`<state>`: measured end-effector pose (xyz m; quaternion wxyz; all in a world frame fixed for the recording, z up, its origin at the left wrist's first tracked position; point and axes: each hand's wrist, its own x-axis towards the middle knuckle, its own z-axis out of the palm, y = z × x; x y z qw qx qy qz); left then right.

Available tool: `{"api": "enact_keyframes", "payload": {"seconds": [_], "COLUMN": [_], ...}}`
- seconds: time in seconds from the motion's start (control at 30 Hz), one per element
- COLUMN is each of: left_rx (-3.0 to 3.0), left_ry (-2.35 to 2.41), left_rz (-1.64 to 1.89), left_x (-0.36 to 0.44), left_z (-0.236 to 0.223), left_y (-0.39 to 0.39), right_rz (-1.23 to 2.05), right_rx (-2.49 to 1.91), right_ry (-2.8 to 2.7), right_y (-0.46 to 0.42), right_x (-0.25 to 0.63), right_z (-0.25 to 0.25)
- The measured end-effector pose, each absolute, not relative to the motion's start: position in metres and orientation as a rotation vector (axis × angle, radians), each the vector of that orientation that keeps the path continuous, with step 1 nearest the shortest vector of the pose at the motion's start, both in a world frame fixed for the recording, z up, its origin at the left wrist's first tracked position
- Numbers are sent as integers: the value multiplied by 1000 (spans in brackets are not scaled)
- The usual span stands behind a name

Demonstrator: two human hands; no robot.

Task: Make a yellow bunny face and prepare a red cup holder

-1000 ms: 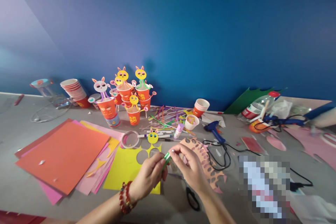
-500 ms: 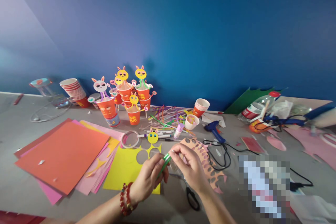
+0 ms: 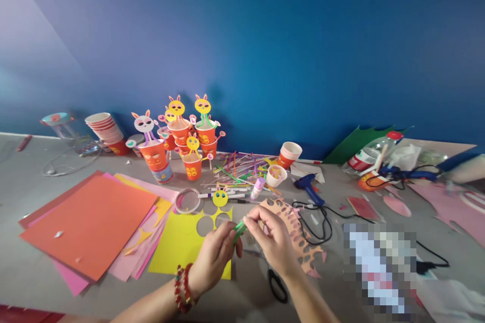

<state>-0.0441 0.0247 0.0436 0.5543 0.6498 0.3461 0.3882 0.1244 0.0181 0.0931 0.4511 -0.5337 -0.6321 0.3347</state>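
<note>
My left hand (image 3: 219, 249), a red bead bracelet at its wrist, is closed around a small bundle of green straws (image 3: 239, 228). With thumb and index finger, my right hand (image 3: 271, 237) pinches the upper end of that bundle; the fingers cover much of it. Just beyond lies a yellow round bunny face (image 3: 220, 197) with ears. Under the left hand is a yellow sheet (image 3: 174, 245) with round holes cut out. Black-handled scissors (image 3: 278, 286) lie below the right hand, partly covered by it.
Bunny-headed paper cups (image 3: 193, 167) stand at the back, left of a pile of coloured straws (image 3: 242, 169). A blue glue gun (image 3: 308, 187) trails a black cord beside a punched peach sheet (image 3: 299, 242). Coloured paper sheets (image 3: 91, 222) are stacked at left; a bottle (image 3: 373, 151) leans right.
The green straws have shifted slightly between my fingers, and less of their length shows now. Both hands stay in nearly the same place; the view has moved a little.
</note>
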Motion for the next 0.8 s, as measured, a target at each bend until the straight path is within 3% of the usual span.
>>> {"api": "enact_keyframes", "payload": {"seconds": [0.8], "left_rx": [1343], "left_ry": [754], "left_rz": [868], "left_x": [-42], "left_z": [46], "left_y": [28], "right_rz": [759], "right_rx": [-1291], "right_ry": [-1584], "right_y": [22], "right_x": [123], "right_z": [89]}}
